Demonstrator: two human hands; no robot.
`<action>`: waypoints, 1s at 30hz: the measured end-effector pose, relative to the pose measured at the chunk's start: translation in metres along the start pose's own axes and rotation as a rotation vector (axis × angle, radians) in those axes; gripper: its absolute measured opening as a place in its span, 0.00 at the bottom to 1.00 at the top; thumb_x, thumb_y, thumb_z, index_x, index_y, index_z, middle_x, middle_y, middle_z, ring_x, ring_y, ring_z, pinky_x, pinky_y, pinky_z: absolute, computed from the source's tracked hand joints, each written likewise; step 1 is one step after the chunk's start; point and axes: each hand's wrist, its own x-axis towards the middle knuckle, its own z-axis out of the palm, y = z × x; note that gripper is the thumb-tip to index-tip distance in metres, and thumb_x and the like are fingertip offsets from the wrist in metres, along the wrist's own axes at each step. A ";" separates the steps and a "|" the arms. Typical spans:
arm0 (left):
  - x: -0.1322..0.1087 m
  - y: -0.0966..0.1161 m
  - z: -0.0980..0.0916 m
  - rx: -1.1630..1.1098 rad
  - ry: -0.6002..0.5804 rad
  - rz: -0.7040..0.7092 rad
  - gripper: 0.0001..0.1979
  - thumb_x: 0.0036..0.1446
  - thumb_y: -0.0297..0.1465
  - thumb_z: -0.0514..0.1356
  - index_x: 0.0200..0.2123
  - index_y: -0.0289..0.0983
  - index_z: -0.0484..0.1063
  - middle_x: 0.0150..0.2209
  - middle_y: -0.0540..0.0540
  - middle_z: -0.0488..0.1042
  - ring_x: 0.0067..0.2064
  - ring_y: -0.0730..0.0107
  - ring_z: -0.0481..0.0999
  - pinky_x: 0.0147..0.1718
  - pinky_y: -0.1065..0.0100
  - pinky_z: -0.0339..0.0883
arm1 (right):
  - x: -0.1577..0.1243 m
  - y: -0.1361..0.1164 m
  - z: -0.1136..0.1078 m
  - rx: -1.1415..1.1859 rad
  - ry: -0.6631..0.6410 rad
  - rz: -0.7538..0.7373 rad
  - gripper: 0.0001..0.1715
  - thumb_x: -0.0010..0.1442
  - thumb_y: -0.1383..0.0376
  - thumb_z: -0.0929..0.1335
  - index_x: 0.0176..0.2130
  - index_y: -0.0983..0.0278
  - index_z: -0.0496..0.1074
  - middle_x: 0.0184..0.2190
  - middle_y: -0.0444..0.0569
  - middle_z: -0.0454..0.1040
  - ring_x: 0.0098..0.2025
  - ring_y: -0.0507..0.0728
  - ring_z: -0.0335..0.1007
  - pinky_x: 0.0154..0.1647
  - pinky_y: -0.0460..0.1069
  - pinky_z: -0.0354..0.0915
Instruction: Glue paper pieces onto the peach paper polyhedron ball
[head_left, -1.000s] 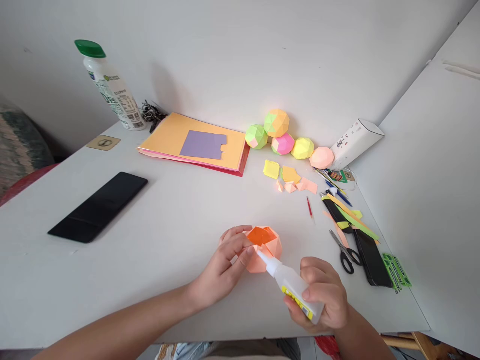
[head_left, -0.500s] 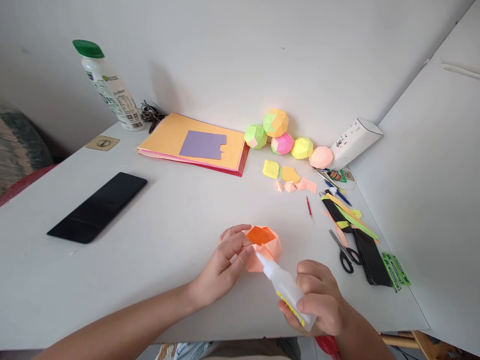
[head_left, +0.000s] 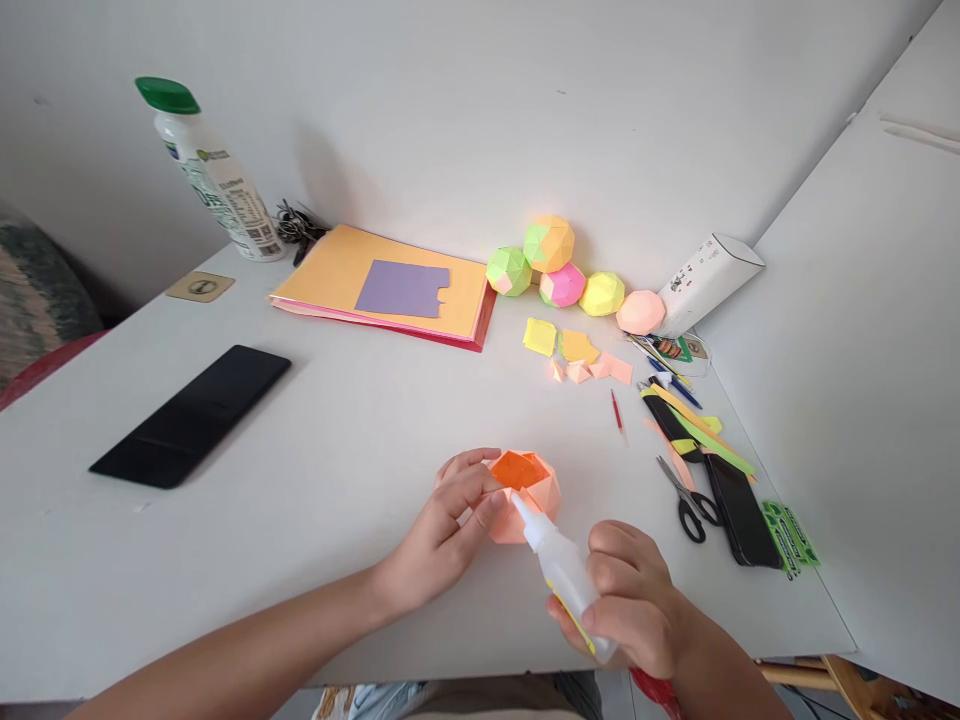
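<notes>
The open-topped paper ball [head_left: 544, 492] sits between five and six o'clock from the view's middle, probably light and easily dented, best pinched gently by its edge. The left hand [head_left: 442, 530] pinches its nine-o'clock side between nearly closed fingers; the right hand's [head_left: 631, 600] curl round a squeeze bottle [head_left: 561, 572].

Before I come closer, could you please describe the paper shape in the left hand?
On the pale table, toward its near edge, the left hand holds a peach, faceted paper shape. Unlike the paper balls near the wall, it has a wide opening on top, showing bright orange inside.
</notes>
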 end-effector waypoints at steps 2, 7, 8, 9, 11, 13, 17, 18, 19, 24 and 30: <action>0.000 0.000 0.000 0.002 -0.002 0.005 0.21 0.68 0.41 0.46 0.28 0.42 0.71 0.35 0.46 0.75 0.64 0.59 0.57 0.63 0.55 0.48 | -0.001 0.000 0.000 0.024 -0.023 0.007 0.16 0.52 0.75 0.67 0.31 0.58 0.56 0.19 0.36 0.51 0.21 0.51 0.45 0.21 0.47 0.47; 0.000 -0.001 0.000 0.001 -0.007 0.011 0.21 0.68 0.41 0.46 0.29 0.42 0.71 0.35 0.46 0.76 0.64 0.59 0.57 0.63 0.54 0.48 | -0.001 -0.001 0.000 0.005 -0.015 0.014 0.17 0.52 0.76 0.67 0.31 0.58 0.56 0.19 0.36 0.51 0.22 0.51 0.44 0.22 0.47 0.47; 0.000 -0.001 0.000 0.004 -0.007 0.012 0.21 0.68 0.41 0.45 0.29 0.42 0.71 0.36 0.46 0.76 0.64 0.59 0.57 0.63 0.53 0.48 | 0.000 -0.001 0.000 0.009 -0.011 0.008 0.17 0.52 0.76 0.67 0.32 0.58 0.56 0.19 0.36 0.51 0.22 0.51 0.44 0.22 0.47 0.46; 0.000 -0.001 0.000 0.006 -0.008 0.013 0.21 0.68 0.41 0.45 0.29 0.42 0.71 0.37 0.46 0.76 0.64 0.59 0.57 0.63 0.53 0.48 | 0.000 -0.001 0.000 0.020 -0.014 0.002 0.16 0.53 0.75 0.67 0.32 0.58 0.56 0.19 0.36 0.51 0.22 0.51 0.44 0.22 0.47 0.46; 0.000 -0.001 0.000 0.003 -0.007 0.016 0.22 0.68 0.42 0.45 0.28 0.42 0.71 0.36 0.46 0.75 0.64 0.58 0.56 0.64 0.52 0.47 | 0.001 -0.001 0.000 0.041 -0.014 -0.005 0.16 0.54 0.75 0.66 0.32 0.58 0.56 0.20 0.36 0.50 0.22 0.51 0.44 0.22 0.47 0.46; 0.000 -0.001 0.000 -0.006 -0.007 0.008 0.22 0.68 0.43 0.45 0.28 0.42 0.71 0.35 0.45 0.75 0.64 0.58 0.56 0.63 0.52 0.49 | 0.002 -0.001 0.000 0.038 -0.002 -0.012 0.16 0.54 0.75 0.67 0.32 0.58 0.56 0.20 0.36 0.50 0.21 0.51 0.44 0.22 0.47 0.46; 0.000 -0.001 -0.001 -0.009 -0.009 -0.007 0.22 0.68 0.43 0.45 0.29 0.42 0.71 0.38 0.45 0.76 0.64 0.58 0.56 0.64 0.51 0.48 | 0.003 0.000 0.001 0.022 0.010 -0.015 0.16 0.53 0.75 0.67 0.31 0.58 0.56 0.20 0.36 0.50 0.21 0.51 0.43 0.21 0.47 0.45; 0.000 -0.002 -0.001 -0.007 -0.008 -0.008 0.22 0.68 0.43 0.45 0.29 0.42 0.72 0.39 0.46 0.76 0.64 0.58 0.56 0.64 0.52 0.48 | 0.003 0.000 0.002 0.033 0.006 -0.016 0.15 0.54 0.75 0.66 0.31 0.58 0.56 0.20 0.37 0.50 0.21 0.51 0.43 0.21 0.48 0.45; 0.000 -0.002 -0.001 -0.006 -0.006 -0.010 0.22 0.68 0.43 0.46 0.28 0.42 0.72 0.39 0.46 0.76 0.65 0.58 0.56 0.64 0.52 0.47 | 0.003 0.000 0.002 0.047 0.004 -0.017 0.14 0.55 0.75 0.66 0.31 0.58 0.56 0.20 0.37 0.50 0.21 0.51 0.43 0.21 0.48 0.45; 0.000 -0.004 -0.002 -0.012 0.003 -0.011 0.21 0.68 0.43 0.46 0.30 0.43 0.73 0.36 0.46 0.76 0.65 0.59 0.55 0.64 0.53 0.49 | 0.004 0.000 0.001 0.019 0.000 -0.015 0.15 0.54 0.75 0.66 0.30 0.59 0.57 0.19 0.37 0.50 0.22 0.52 0.43 0.20 0.48 0.45; 0.000 -0.003 -0.002 -0.014 -0.003 -0.014 0.22 0.68 0.43 0.46 0.28 0.43 0.72 0.37 0.46 0.76 0.65 0.59 0.57 0.63 0.53 0.50 | 0.005 -0.001 0.001 0.038 -0.002 -0.015 0.13 0.55 0.75 0.66 0.31 0.60 0.58 0.19 0.37 0.51 0.22 0.51 0.44 0.20 0.47 0.47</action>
